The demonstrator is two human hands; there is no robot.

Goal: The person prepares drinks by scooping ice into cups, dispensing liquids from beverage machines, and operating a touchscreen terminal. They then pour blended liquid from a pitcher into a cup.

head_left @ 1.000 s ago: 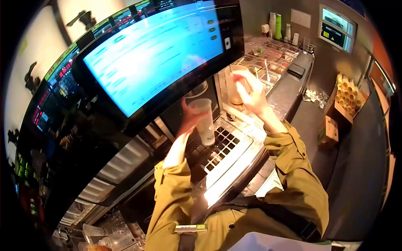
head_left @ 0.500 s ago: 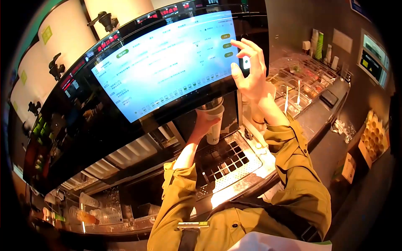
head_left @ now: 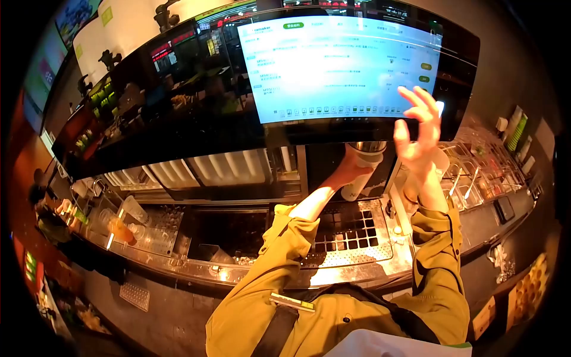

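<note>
My left hand (head_left: 352, 167) is wrapped round a tall white cup (head_left: 353, 190) with dark lettering, held tilted below the screen. A round metal piece (head_left: 370, 146) sits at the cup's top; whether it belongs to the cup or the machine I cannot tell. My right hand (head_left: 421, 132) is raised, fingers apart and holding nothing, before the lower right part of a lit touchscreen (head_left: 351, 59). Rows of text, small icons and green and orange buttons show on the screen. Whether a fingertip touches the glass is unclear.
Beneath the cup lies a metal drip tray (head_left: 372, 257) with a square grid. Food containers (head_left: 476, 172) stand on the right counter, near stacked green cups (head_left: 516, 134). At left, clear cups (head_left: 135, 209) rest by the sink, and a person (head_left: 56, 223) stands beyond.
The view has turned left, so screen, hands and cup appear farther right. My right hand remains raised by the screen with its fingers apart. My left hand keeps hold of the cup.
</note>
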